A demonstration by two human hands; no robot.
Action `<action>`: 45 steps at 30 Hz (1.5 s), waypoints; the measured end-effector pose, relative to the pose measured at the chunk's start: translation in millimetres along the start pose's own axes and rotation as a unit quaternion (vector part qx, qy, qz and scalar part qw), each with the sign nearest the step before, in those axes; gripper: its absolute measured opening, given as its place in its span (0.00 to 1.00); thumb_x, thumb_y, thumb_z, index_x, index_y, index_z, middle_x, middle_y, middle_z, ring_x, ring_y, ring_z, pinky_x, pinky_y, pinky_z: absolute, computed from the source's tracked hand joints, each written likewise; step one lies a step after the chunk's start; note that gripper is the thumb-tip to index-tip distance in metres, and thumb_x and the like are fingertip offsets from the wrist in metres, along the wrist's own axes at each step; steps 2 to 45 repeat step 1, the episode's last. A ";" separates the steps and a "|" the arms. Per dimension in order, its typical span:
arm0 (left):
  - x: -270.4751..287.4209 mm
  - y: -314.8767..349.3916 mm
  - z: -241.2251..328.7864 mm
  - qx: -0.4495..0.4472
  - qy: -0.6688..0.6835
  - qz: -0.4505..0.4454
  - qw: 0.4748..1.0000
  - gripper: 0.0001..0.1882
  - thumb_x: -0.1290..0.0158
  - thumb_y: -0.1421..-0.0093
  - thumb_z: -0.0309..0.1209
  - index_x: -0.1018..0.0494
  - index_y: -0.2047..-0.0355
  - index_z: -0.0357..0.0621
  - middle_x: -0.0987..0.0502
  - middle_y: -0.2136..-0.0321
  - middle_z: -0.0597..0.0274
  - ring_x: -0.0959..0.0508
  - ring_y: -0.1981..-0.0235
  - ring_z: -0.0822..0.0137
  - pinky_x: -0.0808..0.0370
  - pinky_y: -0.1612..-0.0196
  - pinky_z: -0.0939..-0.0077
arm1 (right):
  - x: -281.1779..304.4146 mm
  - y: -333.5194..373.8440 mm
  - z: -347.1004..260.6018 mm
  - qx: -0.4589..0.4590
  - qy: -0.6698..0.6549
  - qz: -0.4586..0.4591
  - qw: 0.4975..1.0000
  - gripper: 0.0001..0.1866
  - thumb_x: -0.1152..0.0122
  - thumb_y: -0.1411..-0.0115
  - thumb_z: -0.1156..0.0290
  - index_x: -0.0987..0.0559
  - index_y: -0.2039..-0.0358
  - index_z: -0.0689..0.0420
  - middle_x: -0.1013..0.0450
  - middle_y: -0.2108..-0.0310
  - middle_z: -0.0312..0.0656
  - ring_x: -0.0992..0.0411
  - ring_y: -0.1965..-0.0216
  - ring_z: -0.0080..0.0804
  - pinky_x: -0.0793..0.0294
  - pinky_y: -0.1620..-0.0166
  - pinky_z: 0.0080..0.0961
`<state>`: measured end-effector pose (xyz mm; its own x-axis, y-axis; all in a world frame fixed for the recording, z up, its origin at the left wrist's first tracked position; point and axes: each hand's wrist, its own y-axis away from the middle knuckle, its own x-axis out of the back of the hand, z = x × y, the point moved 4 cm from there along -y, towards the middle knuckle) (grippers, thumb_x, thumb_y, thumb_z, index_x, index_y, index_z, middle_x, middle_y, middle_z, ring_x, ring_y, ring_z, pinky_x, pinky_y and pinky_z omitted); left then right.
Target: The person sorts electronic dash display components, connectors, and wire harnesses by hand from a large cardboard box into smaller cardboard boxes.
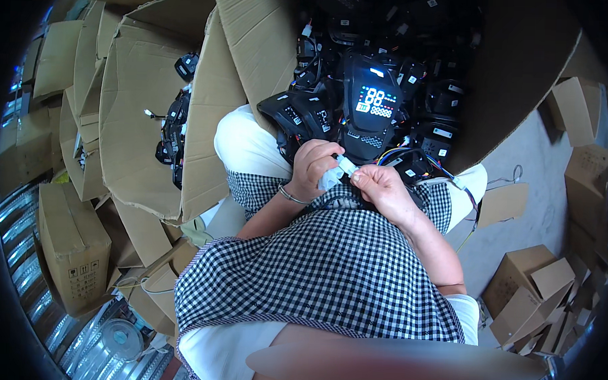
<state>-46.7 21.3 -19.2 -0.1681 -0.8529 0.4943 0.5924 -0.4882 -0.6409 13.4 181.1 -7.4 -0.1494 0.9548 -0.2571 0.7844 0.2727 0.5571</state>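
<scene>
Both of my hands meet just in front of my apron. My left hand (313, 169) is closed round white plastic connectors (331, 179), pale bluish in this light. The fingertips of my right hand (385, 191) pinch at the end of a small white connector (347, 166) beside them; exactly what lies between those fingers is hidden. Right beyond my hands leans a black display unit (373, 102), its screen lit with white digits and small coloured marks. A dark display unit (296, 116) rests at its left. Coloured wires (425, 157) run from its lower right past my right hand.
A large cardboard box (529, 84) in front of me holds many black display units (448, 98). At the left, another open box (136, 117) contains several more units (177, 135). Closed carton (74, 249), a metal roller conveyor (27, 261) and scattered boxes (528, 291) surround me.
</scene>
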 end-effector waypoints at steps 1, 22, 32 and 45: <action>-0.1 -0.7 0.1 0.000 0.007 0.002 1.000 0.20 0.39 0.50 0.28 0.37 0.60 0.48 0.23 0.61 0.54 0.21 0.66 0.54 0.24 0.64 0.63 | 0.0 0.0 -0.2 0.001 -0.002 0.003 1.000 0.11 0.45 0.33 0.65 0.21 0.69 0.58 0.37 0.83 0.23 0.46 0.82 0.09 0.49 0.79 0.13; -0.1 -0.7 0.1 0.000 0.007 0.002 1.000 0.20 0.39 0.50 0.28 0.37 0.60 0.48 0.23 0.61 0.54 0.21 0.66 0.54 0.24 0.64 0.63 | 0.0 0.0 -0.2 0.001 -0.002 0.003 1.000 0.11 0.45 0.33 0.65 0.21 0.69 0.58 0.37 0.83 0.23 0.46 0.82 0.09 0.49 0.79 0.13; -0.1 -0.7 0.1 0.000 0.007 0.002 1.000 0.20 0.39 0.50 0.28 0.37 0.60 0.48 0.23 0.61 0.54 0.21 0.66 0.54 0.24 0.64 0.63 | 0.0 0.0 -0.2 0.001 -0.002 0.003 1.000 0.11 0.45 0.33 0.65 0.21 0.69 0.58 0.37 0.83 0.23 0.46 0.82 0.09 0.49 0.79 0.13; -0.1 -0.7 0.1 0.000 0.007 0.002 1.000 0.20 0.39 0.50 0.28 0.37 0.60 0.48 0.23 0.61 0.54 0.21 0.66 0.54 0.24 0.64 0.63 | 0.0 0.0 -0.2 0.001 -0.002 0.003 1.000 0.11 0.45 0.33 0.65 0.21 0.69 0.58 0.37 0.83 0.23 0.46 0.82 0.09 0.49 0.79 0.13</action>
